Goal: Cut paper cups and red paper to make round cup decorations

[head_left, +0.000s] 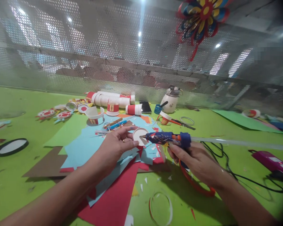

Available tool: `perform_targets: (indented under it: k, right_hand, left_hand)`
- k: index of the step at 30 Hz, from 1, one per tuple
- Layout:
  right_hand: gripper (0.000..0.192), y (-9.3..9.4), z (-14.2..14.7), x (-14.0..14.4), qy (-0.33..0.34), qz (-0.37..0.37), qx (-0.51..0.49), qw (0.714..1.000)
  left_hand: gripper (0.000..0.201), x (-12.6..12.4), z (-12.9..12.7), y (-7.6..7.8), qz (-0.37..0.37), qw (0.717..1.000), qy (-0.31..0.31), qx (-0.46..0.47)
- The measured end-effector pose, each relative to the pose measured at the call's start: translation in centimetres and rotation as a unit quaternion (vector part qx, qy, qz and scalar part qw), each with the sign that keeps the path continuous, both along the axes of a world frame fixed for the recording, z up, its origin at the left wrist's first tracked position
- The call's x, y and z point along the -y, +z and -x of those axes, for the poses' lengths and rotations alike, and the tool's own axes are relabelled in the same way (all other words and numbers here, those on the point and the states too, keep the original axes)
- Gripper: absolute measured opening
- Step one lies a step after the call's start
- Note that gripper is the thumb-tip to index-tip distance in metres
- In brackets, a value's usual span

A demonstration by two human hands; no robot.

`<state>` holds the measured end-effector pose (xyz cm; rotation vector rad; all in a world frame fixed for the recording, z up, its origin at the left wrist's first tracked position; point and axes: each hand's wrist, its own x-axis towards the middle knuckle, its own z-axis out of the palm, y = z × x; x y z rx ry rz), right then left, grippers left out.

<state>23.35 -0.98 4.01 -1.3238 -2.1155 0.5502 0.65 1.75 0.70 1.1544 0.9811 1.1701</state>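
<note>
Up close, left hand point(116, 144) pinching paper cup point(139, 136), right hand point(195, 160) gripping glue gun point(167, 138), no readable writing.

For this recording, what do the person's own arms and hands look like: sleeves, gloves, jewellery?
Both forearms are bare as far as the frame shows, with no sleeves in view. The left hand has no glove and wears a thin ring on one of its fingers. The right hand is also ungloved; no ring, watch or bracelet is visible on it.
</note>
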Motion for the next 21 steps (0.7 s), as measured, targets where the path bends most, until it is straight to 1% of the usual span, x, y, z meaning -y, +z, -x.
perform_targets:
  k: [2,6,9,13,17,21]
  right_hand:
    - [0.041,-0.06,0.06,-0.06,0.000,0.006,-0.009,1.000]
    - [0.039,0.14,-0.10,-0.03,-0.013,-0.008,-0.001,1.000]
    - [0.038,0.32,-0.29,0.02,-0.001,-0.012,0.014,1.000]
    - [0.038,0.24,-0.24,-0.02,0.010,-0.013,0.018,1.000]
    - [0.040,0.10,-0.13,-0.15,-0.001,-0.004,0.008,1.000]
    - [0.041,0.19,-0.27,-0.16,-0.009,-0.007,0.016,1.000]
  left_hand:
    - [0.046,0.06,-0.02,-0.02,0.002,1.000,-0.002,-0.007]
    - [0.046,-0.09,0.16,-0.33,-0.006,1.000,-0.016,-0.006]
    - [0.049,-0.29,0.31,-0.54,-0.011,1.000,-0.020,0.012]
    - [0.051,-0.26,0.27,-0.35,-0.002,1.000,-0.010,0.007]
    - [0.053,-0.03,0.13,-0.07,0.010,1.000,0.001,-0.002]
    - [0.052,-0.05,0.17,-0.08,0.004,1.000,-0.003,-0.004]
